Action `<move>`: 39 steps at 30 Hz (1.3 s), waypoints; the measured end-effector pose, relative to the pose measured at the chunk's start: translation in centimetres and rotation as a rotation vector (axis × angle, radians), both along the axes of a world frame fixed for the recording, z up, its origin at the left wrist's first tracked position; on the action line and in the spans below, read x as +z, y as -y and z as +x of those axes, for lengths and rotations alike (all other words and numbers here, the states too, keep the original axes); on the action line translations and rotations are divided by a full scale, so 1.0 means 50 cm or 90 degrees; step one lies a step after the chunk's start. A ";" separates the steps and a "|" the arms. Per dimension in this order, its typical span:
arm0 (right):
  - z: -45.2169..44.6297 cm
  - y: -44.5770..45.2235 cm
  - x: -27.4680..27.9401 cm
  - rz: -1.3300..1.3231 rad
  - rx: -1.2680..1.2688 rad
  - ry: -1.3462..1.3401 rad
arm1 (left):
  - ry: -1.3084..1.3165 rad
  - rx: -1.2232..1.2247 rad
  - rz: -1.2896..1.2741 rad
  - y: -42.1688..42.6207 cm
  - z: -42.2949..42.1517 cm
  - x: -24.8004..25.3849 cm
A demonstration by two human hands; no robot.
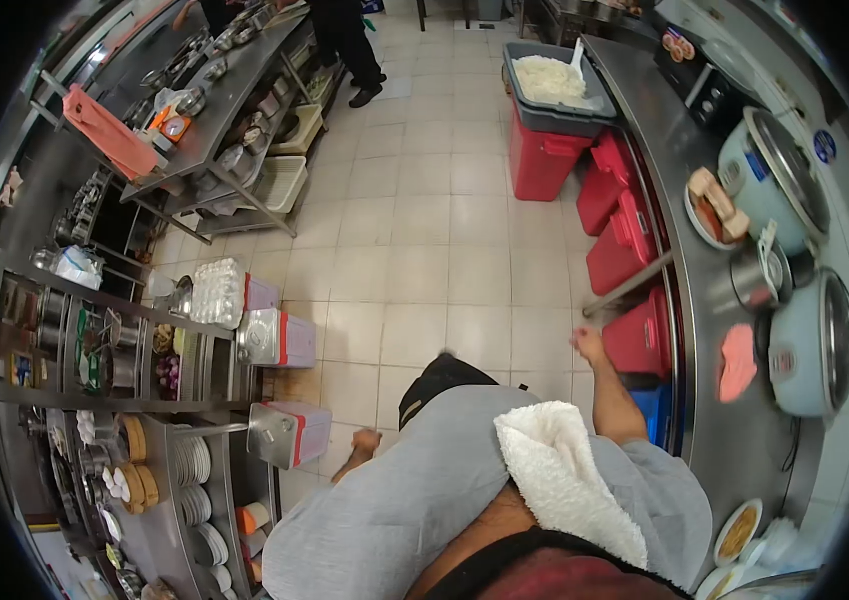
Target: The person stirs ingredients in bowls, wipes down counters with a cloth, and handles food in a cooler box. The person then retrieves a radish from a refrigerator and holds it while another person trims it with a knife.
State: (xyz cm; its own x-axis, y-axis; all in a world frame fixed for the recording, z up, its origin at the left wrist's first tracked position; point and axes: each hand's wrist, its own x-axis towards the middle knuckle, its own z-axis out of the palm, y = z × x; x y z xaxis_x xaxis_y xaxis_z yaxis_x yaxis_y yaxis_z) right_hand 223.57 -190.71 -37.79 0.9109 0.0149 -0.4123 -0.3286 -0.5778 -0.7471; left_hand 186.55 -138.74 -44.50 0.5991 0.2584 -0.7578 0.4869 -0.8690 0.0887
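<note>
My left hand (367, 440) hangs low beside my grey shirt (395, 480), its fingers curled in and nothing seen in them. The nearest thing to it is a square metal tin (277, 437) with a red-edged label, standing apart from the hand. My right hand (588, 345) swings forward over the floor with loosely parted fingers and holds nothing. Close to it stands a red lidded bin (640, 337) under the steel counter; no contact shows. A white towel (560, 465) lies over the front of my shirt.
A tiled aisle (435, 220) runs ahead. On the right, a steel counter (685, 260) carries rice cookers (813, 345); a grey tub (585, 118) of white food sits atop a red bin. Shelves with plates (193, 460) line the left. Another person (340, 40) stands farther off.
</note>
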 end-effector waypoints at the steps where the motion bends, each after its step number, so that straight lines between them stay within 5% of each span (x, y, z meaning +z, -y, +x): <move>1: 0.075 -0.034 0.007 0.000 0.005 -0.003 | -0.023 0.011 -0.013 -0.004 0.011 0.001; 4: 0.282 -0.126 -0.008 0.058 0.044 0.099 | -0.065 0.024 -0.048 -0.031 0.113 -0.014; 7: 0.375 -0.206 -0.037 0.116 0.033 -0.035 | -0.051 -0.001 -0.073 -0.087 0.312 -0.049; 11: 0.473 -0.278 0.013 0.106 -0.002 -0.177 | 0.292 -0.254 -0.005 -0.232 0.747 -0.107; 12: 0.505 -0.284 -0.021 0.062 0.036 -0.109 | 0.250 -0.067 0.022 -0.242 0.893 -0.083; 13: 0.541 -0.302 -0.043 0.023 0.074 -0.043 | 0.284 -0.042 0.007 -0.268 1.041 -0.037; 15: 0.632 -0.358 0.056 -0.016 0.055 -0.028 | 0.445 0.161 -0.131 -0.295 1.306 0.080; 19: 0.875 -0.443 0.102 0.047 0.014 0.012 | 0.701 0.211 -0.167 -0.332 1.722 0.201; 22: 1.104 -0.507 0.177 0.049 0.054 0.081 | 0.600 0.225 -0.194 -0.353 1.902 0.281; 24: 1.266 -0.538 0.231 0.040 0.139 0.318 | 0.675 0.271 -0.187 -0.401 1.964 0.138; 25: 1.346 -0.553 0.245 0.063 0.123 0.336 | 0.579 0.166 -0.129 -0.404 1.958 0.157; 26: 1.439 -0.577 0.261 0.090 0.103 0.362 | 0.509 0.271 -0.144 -0.412 1.951 0.108; 28: 1.605 -0.632 0.345 0.072 0.140 0.385 | 0.386 0.226 -0.095 -0.447 1.907 0.001; 32: 1.895 -0.774 0.463 0.180 0.215 0.334 | 0.214 -0.091 0.014 -0.434 1.844 -0.022; 35: 2.093 -0.884 0.475 0.198 0.290 0.316 | 0.019 0.037 -0.009 -0.421 1.905 -0.009; 39: 2.336 -1.001 0.383 0.207 0.329 0.312 | -0.025 0.095 -0.062 -0.498 2.089 -0.046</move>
State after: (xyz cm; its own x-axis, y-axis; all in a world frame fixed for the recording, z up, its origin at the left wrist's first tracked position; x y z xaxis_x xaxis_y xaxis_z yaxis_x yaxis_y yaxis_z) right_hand 340.39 -140.64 -18.66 0.8326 0.5375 0.1334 0.3337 -0.2947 -0.8955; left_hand 291.01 -113.85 -46.81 0.5291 0.2667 -0.8056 0.6142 -0.7754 0.1467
